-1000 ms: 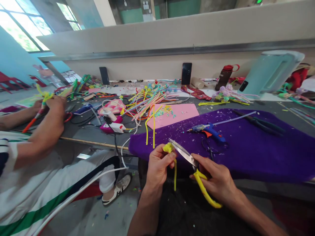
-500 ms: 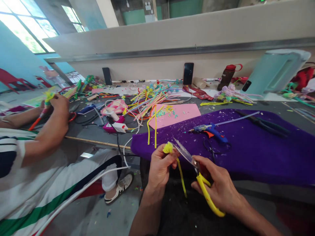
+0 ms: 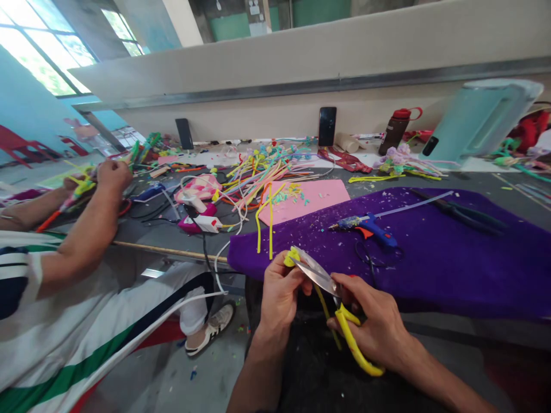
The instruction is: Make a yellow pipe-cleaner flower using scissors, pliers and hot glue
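Note:
My left hand pinches a small yellow fuzzy flower, made of what looks like pipe cleaner, between thumb and fingers. Its yellow stem hangs down to the right of that hand. In my right hand are scissors with yellow handles, my fingers wrapped around them. The blades are parted a little, and their tips reach the flower's edge. Just past my hands lies a purple cloth strewn with tiny clippings. A blue glue gun with a glue stick rests on it, beside dark pliers.
A pink sheet holds yellow and teal clippings. Behind it is a pile of pipe cleaners. A power strip with cords lies left of the cloth. A phone, bottle and kettle stand behind. A co-worker's arm is at left.
My right hand has brought the scissors left, so the blades now meet the flower. The stem has swung right. The co-worker's hands have shifted with their yellow piece.

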Motion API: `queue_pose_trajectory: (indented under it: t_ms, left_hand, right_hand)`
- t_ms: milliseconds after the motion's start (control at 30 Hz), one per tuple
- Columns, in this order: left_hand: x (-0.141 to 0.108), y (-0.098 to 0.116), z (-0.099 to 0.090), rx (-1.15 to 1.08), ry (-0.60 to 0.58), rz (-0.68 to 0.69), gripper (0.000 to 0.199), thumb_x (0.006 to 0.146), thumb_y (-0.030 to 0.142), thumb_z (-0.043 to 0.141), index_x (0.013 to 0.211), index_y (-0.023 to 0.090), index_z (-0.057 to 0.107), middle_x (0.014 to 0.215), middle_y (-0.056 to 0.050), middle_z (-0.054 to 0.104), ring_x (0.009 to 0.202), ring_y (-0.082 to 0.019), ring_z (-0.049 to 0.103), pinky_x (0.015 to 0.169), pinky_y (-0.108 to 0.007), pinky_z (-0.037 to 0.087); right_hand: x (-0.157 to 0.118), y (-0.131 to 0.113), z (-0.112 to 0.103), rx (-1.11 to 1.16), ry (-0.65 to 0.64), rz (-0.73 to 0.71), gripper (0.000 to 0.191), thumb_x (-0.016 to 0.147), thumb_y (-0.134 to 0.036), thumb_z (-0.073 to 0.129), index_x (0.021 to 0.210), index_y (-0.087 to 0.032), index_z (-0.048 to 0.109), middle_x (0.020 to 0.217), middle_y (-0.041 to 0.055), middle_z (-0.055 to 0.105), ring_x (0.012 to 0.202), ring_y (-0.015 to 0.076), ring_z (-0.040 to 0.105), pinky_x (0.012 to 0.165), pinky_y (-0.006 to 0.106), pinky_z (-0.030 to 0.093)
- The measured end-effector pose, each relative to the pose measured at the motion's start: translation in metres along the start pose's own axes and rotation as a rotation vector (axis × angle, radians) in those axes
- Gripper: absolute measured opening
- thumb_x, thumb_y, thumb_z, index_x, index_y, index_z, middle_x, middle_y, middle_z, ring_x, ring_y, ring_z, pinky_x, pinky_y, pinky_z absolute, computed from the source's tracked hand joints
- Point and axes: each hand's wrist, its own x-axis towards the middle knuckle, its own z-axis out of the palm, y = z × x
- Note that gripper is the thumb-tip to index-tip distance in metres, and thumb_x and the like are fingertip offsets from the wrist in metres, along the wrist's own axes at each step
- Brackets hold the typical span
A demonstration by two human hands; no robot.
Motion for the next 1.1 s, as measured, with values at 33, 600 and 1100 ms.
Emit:
queue_pose_trajectory:
  t_ms: [33, 600, 1100]
  left_hand:
    - [0.000, 0.001, 0.000, 0.011, -0.012, -0.018, 0.018, 0.062, 0.020, 0.072, 0.069, 0.015, 0.056, 0.052, 0.004, 0.055, 0.037, -0.005, 0.047, 0.035, -0.014, 0.037]
    - [-0.008, 0.001, 0.011, -0.023, -0.126, -0.179, 0.021, 0.058, 0.020, 0.074, 0.066, 0.013, 0.057, 0.058, 0.001, 0.059, 0.039, -0.006, 0.052, 0.033, -0.013, 0.037]
    - [-0.006, -0.005, 0.013, -0.010, -0.157, -0.174, 0.012, 0.065, 0.019, 0.070, 0.073, 0.012, 0.067, 0.065, -0.004, 0.066, 0.048, -0.010, 0.058, 0.038, -0.015, 0.043]
  right_hand:
    - [0.000, 0.000, 0.000, 0.008, 0.002, 0.010, 0.057, 0.067, -0.023, 0.064, 0.121, -0.021, 0.043, 0.077, 0.0012, 0.056, 0.064, 0.0141, 0.053, 0.059, 0.026, 0.044]
    - [0.018, -0.011, -0.001, 0.738, 0.096, 0.296, 0.046, 0.071, -0.023, 0.065, 0.112, -0.023, 0.046, 0.082, 0.0013, 0.061, 0.068, 0.0136, 0.060, 0.060, 0.023, 0.051]
    - [0.028, -0.006, 0.008, 0.900, 0.008, 0.292, 0.040, 0.074, -0.031, 0.065, 0.109, -0.023, 0.047, 0.091, 0.0028, 0.063, 0.075, 0.0146, 0.062, 0.065, 0.025, 0.052]
